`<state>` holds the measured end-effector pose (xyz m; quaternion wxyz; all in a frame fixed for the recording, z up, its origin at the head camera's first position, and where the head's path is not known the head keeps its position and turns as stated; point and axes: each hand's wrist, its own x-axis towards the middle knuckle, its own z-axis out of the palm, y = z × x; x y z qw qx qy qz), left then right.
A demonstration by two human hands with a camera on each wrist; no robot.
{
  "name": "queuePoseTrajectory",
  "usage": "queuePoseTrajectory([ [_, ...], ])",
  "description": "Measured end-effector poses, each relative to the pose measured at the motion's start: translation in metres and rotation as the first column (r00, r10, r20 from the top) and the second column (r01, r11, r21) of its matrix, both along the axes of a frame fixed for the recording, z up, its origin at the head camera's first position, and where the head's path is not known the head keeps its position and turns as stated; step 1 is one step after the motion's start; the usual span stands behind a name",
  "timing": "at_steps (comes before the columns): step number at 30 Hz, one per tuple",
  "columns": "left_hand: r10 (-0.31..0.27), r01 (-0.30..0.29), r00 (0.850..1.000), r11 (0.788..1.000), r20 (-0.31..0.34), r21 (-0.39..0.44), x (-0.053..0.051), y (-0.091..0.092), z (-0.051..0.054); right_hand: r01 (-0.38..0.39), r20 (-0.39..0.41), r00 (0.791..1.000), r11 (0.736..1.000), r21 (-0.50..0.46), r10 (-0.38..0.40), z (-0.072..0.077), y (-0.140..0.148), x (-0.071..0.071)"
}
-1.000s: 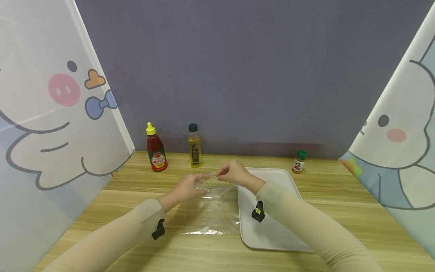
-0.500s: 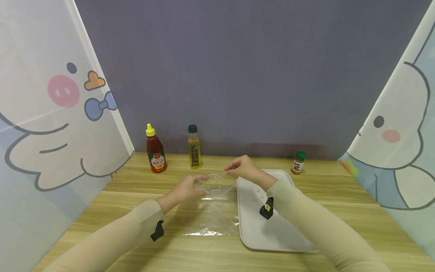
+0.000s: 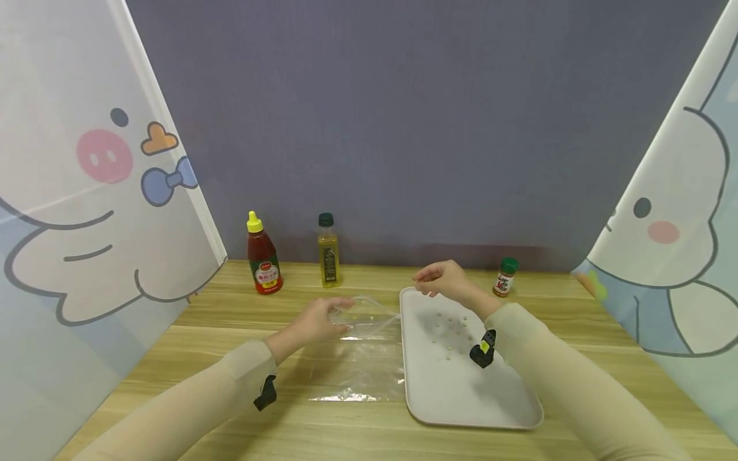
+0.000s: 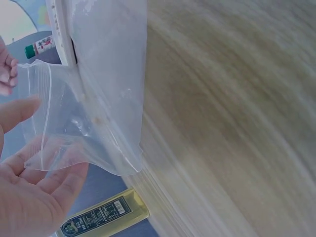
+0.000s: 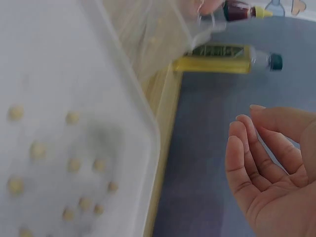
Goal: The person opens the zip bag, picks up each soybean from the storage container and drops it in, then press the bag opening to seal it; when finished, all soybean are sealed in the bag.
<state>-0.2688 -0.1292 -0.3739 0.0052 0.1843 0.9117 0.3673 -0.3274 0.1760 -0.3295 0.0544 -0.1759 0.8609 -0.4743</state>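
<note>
A clear zip-lock bag [image 3: 360,365] lies partly flat on the table, its mouth raised beside the tray. My left hand [image 3: 318,320] holds it there, thumb and fingers apart and curved round the mouth, as the left wrist view shows. A few small pale specks [image 4: 96,120] show inside it. Several small round pale-yellow pieces, bean-like [image 5: 37,150], are scattered on the white tray [image 3: 455,403]. Over the tray's far edge is my right hand [image 3: 448,282]. Its fingers are loosely bent, with the thumb near the index finger, and I see nothing between them.
At the back left stand a ketchup bottle [image 3: 264,262] with a yellow cap and a bottle of yellow oil [image 3: 328,256]. A small green-capped seasoning jar [image 3: 505,278] stands behind the tray's right side. Printed panels flank the wooden table [image 3: 242,422].
My right hand has moved right, away from the bag's mouth to above the tray, uncovering more of the pale pieces. My left hand has stayed at the bag.
</note>
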Motion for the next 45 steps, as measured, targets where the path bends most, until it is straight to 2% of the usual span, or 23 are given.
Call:
queuePoseTrajectory([
  [7, -0.005, 0.005, 1.0, 1.0, 0.019, 0.013, -0.001, -0.002, -0.002, 0.053, 0.075, 0.996, 0.997, 0.052, -0.057, -0.011, 0.033, -0.004],
  [12, 0.0, 0.0, 1.0, 1.0, 0.02, 0.003, -0.002, -0.001, -0.003, 0.048, 0.126, 0.99, 0.994, 0.099, -0.06, -0.024, 0.057, -0.009],
  [15, -0.009, 0.009, 1.0, 1.0, 0.015, -0.001, -0.003, -0.001, -0.003, 0.039, 0.129, 0.99, 0.99, 0.137, -0.056, -0.032, 0.069, -0.01],
  [20, -0.023, 0.023, 1.0, 1.0, 0.014, 0.001, -0.002, -0.002, -0.003, 0.033, 0.092, 0.995, 0.983, 0.182, -0.05, -0.042, 0.083, -0.008],
  [23, -0.022, 0.022, 1.0, 1.0, 0.015, 0.004, -0.001, -0.002, -0.003, 0.03, 0.089, 0.995, 0.98, 0.198, -0.048, -0.045, 0.089, -0.006],
  [30, -0.021, 0.021, 1.0, 1.0, 0.008, 0.003, 0.001, -0.001, -0.001, 0.037, 0.124, 0.989, 0.954, 0.297, -0.077, -0.052, 0.092, -0.005],
  [45, -0.042, 0.042, 0.999, 0.999, -0.003, 0.012, -0.002, -0.004, -0.004, 0.01, 0.082, 0.996, 0.95, 0.312, -0.037, -0.057, 0.091, -0.008],
])
